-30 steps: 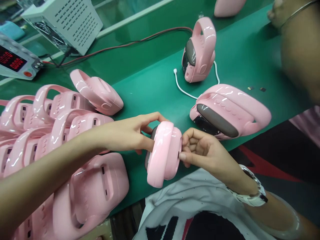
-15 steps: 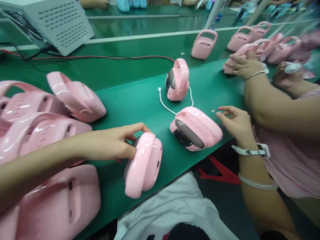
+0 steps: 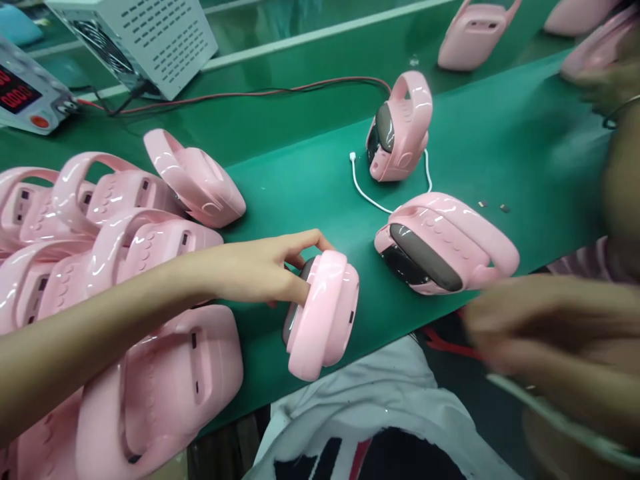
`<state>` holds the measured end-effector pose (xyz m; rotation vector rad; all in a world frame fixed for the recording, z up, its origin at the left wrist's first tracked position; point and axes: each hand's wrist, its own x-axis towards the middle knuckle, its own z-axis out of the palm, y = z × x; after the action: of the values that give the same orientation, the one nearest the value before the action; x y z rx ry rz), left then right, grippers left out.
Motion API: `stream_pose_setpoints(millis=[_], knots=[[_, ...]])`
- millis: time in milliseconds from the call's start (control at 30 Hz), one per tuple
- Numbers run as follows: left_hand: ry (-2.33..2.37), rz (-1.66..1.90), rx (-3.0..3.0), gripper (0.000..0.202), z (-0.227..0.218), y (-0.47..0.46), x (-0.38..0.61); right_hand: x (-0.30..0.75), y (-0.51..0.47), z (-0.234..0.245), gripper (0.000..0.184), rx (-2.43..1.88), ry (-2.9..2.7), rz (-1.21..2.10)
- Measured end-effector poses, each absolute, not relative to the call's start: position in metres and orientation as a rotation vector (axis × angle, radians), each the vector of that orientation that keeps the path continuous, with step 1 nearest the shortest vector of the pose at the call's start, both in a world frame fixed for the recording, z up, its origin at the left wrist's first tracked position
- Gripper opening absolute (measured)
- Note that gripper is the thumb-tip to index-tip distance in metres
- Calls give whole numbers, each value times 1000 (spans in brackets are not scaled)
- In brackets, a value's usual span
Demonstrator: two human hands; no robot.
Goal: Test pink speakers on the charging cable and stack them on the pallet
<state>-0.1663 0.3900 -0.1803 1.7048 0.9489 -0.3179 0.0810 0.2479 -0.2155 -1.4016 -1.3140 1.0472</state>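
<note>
My left hand [image 3: 265,270] grips a pink handled speaker [image 3: 323,313] that stands on edge on the green mat [image 3: 310,187], near the front edge. Fingers and thumb wrap the speaker's upper side. My right hand [image 3: 540,320] is a motion-smeared shape at the right, off the mat's edge and apart from the speaker; its fingers cannot be made out. A second pink speaker [image 3: 445,240] lies on its back just right of the held one, dark grille up.
Several pink speakers [image 3: 100,227] are heaped at the left. Another speaker [image 3: 400,127] stands farther back with a white cable [image 3: 363,183]. A white vented box [image 3: 145,40] and a meter [image 3: 25,93] sit at the back left. A co-worker's blurred arm [image 3: 620,153] is at the right.
My right hand has pulled back from the small parts on the mat toward me, now smeared. My left hand keeps its hold on the speaker. The camera view shifted left.
</note>
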Motion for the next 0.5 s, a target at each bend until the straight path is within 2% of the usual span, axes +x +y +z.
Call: stream_pose_setpoints(millis=[67,167,267,500], knots=[[945,-311,1702,54,-180,390,-166,48,251,-230,20,-1295,-1202,1366],[960,-320,1723,54,-180,389,-166,21,269,-258,26,-1162,-898,1651],[969,-332,1746,54,-179,389,-166,19,280,-272,25,-1013,-799,1720],[987,-352,1721,50,-176,388,-165,21,280,-268,23,-899,-732,1794]])
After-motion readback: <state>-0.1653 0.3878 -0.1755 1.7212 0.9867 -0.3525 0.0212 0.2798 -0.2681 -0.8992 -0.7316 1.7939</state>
